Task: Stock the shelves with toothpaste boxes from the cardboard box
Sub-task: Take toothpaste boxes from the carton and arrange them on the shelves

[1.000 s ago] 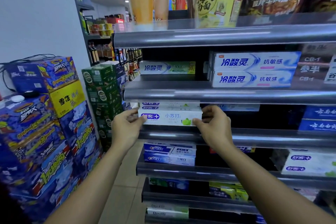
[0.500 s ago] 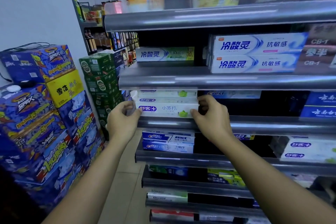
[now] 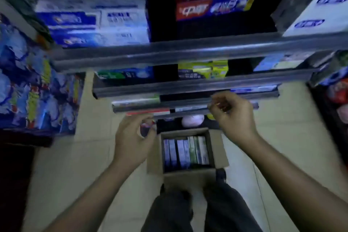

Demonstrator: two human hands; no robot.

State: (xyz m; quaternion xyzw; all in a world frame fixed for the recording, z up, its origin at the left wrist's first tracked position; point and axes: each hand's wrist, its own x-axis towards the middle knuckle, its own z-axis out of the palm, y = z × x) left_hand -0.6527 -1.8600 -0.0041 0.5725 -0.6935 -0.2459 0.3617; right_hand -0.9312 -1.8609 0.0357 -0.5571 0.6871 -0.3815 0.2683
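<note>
The person stands over the cardboard box point(image 3: 188, 176), which sits open on the floor point(image 3: 90, 156) at the foot of the shelves point(image 3: 188, 47), just ahead of dark trouser legs point(image 3: 169, 213). Inside it, the toothpaste boxes point(image 3: 185, 151) stand on edge in a tight row, blue ones to the left and green ones to the right.

Both hands hang in the air above the carton. The left hand point(image 3: 131, 137) has its fingers loosely curled with the thumb set apart, and the right hand point(image 3: 233, 115) is curled loosely too, up near the lowest shelf edges. Neither seems to hold anything, though blur makes the fingertips hard to read.

The step in hand looks like the fetch: going to the carton for more stock. The next move probably calls for a reach down into the opening and a pinch on the top edge of one or two packs. They are packed close, so they would need lifting straight up to clear their neighbours.

Little writing can be read, since the whole view is smeared. A red and blue pack point(image 3: 211, 6) on an upper shelf carries white lettering that looks upside down from this angle and cannot be made out. The white and blue packs point(image 3: 94, 22) to its left show labels too blurred to read, and the bright printed cartons point(image 3: 33, 88) stacked at the left are no clearer
</note>
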